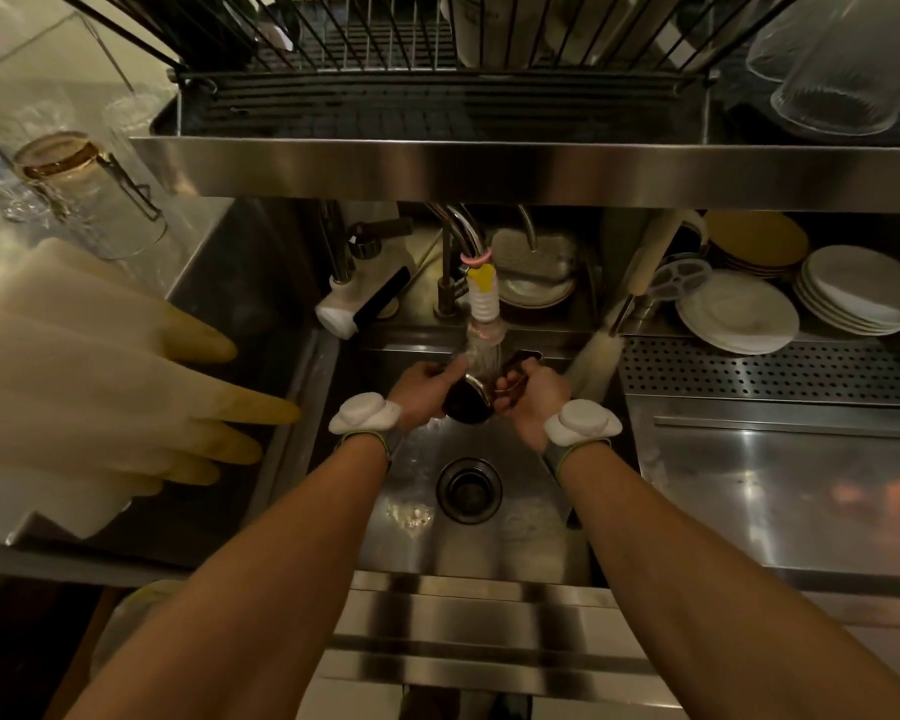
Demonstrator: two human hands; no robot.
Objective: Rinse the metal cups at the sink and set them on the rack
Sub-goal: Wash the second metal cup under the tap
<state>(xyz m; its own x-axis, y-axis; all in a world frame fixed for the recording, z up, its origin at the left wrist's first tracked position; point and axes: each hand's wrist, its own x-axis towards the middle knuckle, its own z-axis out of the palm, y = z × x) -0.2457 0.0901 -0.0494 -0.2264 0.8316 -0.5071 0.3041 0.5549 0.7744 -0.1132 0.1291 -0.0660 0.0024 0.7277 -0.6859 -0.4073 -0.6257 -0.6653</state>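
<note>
Under the faucet nozzle (483, 298), over the back of the sink (541, 543), a metal cup (466, 405) sits in the water stream, held from both sides. The left hand (421, 391) has its fingers wrapped round the cup's left wall. The right hand (533, 402) is curled on its right side, pinching a thin metal part that may be the handle. The cup lies tipped, its long axis running from the person towards the faucet and its dark mouth facing the camera.

Close beside the right hand stands a bottle brush (591, 358). The steel shelf (489, 168) and dish rack (385, 49) overhang the faucet. Rubber gloves (100, 381) hang at the left, and stacked plates (739, 311) sit behind the perforated drainboard (775, 371). The drain (468, 491) lies nearer the person.
</note>
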